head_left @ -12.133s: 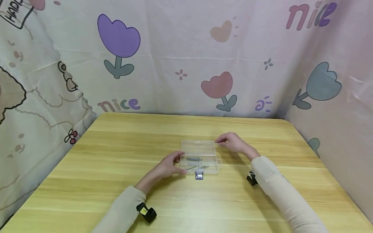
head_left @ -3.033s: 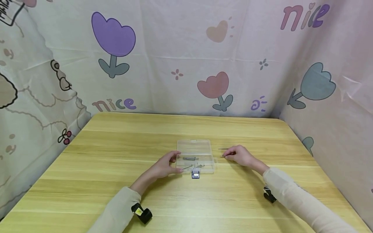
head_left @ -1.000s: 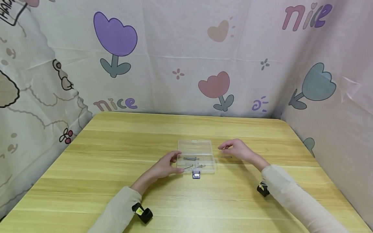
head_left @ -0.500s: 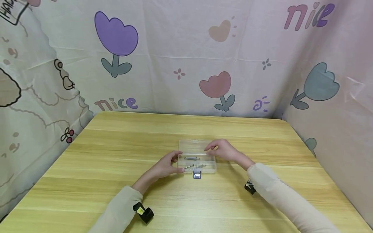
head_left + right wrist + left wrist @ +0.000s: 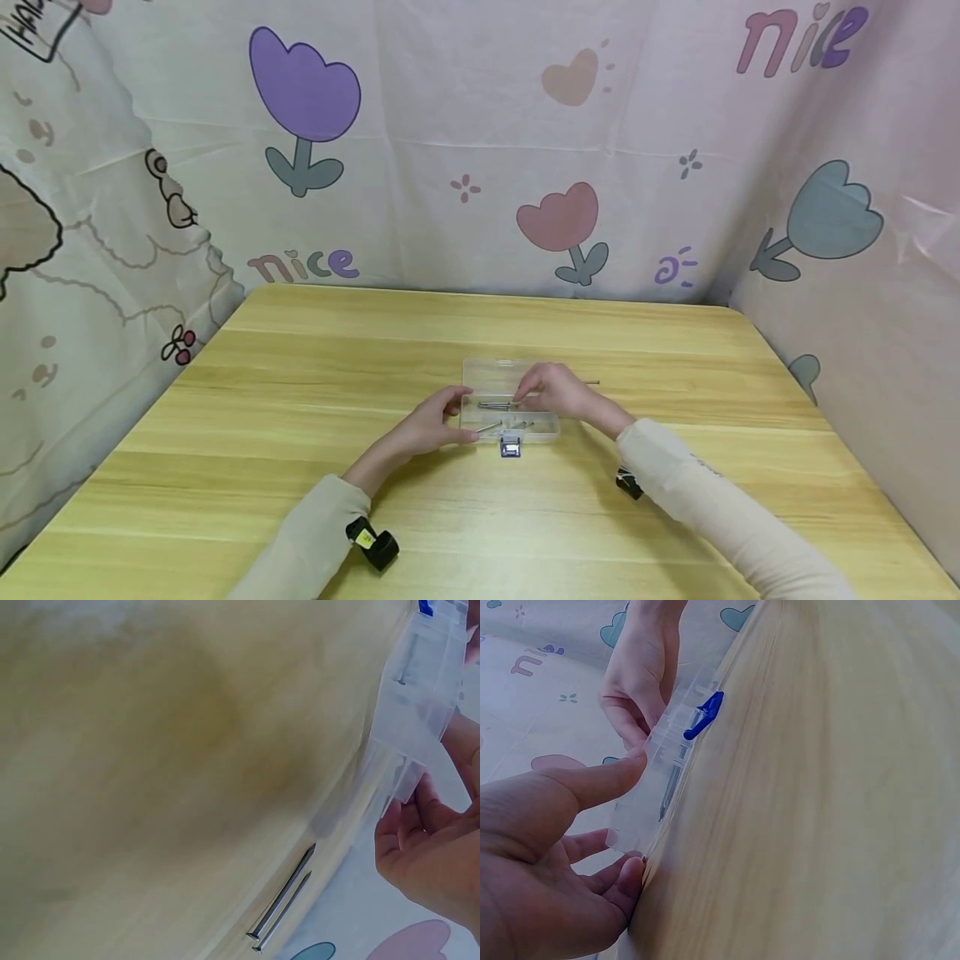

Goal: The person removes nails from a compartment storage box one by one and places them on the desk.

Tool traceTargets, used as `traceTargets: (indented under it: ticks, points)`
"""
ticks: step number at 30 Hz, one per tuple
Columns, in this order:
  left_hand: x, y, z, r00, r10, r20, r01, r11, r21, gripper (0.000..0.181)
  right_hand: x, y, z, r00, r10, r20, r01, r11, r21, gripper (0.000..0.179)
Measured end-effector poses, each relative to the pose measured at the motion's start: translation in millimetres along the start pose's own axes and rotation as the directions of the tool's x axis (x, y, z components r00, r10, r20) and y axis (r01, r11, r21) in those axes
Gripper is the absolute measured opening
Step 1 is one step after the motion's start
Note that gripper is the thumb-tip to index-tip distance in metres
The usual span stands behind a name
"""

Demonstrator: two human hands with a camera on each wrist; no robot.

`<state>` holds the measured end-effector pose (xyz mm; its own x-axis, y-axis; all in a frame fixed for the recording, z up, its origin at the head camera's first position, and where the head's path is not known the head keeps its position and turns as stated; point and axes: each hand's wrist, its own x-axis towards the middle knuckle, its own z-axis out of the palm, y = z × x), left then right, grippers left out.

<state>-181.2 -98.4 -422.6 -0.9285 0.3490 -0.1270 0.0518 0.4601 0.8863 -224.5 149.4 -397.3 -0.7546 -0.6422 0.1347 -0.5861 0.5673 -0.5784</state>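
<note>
A clear plastic box point(image 5: 546, 427) with compartments stands on the table, its lid point(image 5: 487, 375) folded back and its blue latch point(image 5: 706, 716) hanging at the front. My left hand point(image 5: 431, 425) grips the box's left end, thumb at the front wall and fingers at the back. Steel nails point(image 5: 493, 407) lie in the rear compartment, with more in the front ones. My right hand point(image 5: 561, 392) reaches into the rear compartment, fingertips right at the nails' ends; I cannot tell whether it pinches one. Two loose nails point(image 5: 283, 891) lie side by side on the table, right of the box.
The wooden table point(image 5: 300, 367) reaches back to a printed cloth point(image 5: 420, 167) that hangs behind and at both sides. A black wrist camera point(image 5: 372, 543) sits on the left sleeve, another camera point(image 5: 628, 482) on the right.
My right hand earlier set down a nail to the right of the box. Since then it has moved left, off the loose nails and into the rear compartment. The left hand stays on the box.
</note>
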Motion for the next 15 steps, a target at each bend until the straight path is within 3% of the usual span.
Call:
traceTargets:
  ticks: [6, 15]
  points:
    - [0.1, -0.4, -0.1, 1.000, 0.000, -0.006, 0.000, 1.000, -0.006, 0.070, 2.0, -0.7, 4.2, 0.999, -0.035, -0.015, 0.035, 0.998, -0.051, 0.011]
    - [-0.8, 0.5, 0.9, 1.000, 0.001, -0.005, -0.001, 1.000, 0.003, 0.070, 4.8, 0.3, 10.5, 0.999, -0.012, -0.031, 0.009, 0.997, -0.082, 0.010]
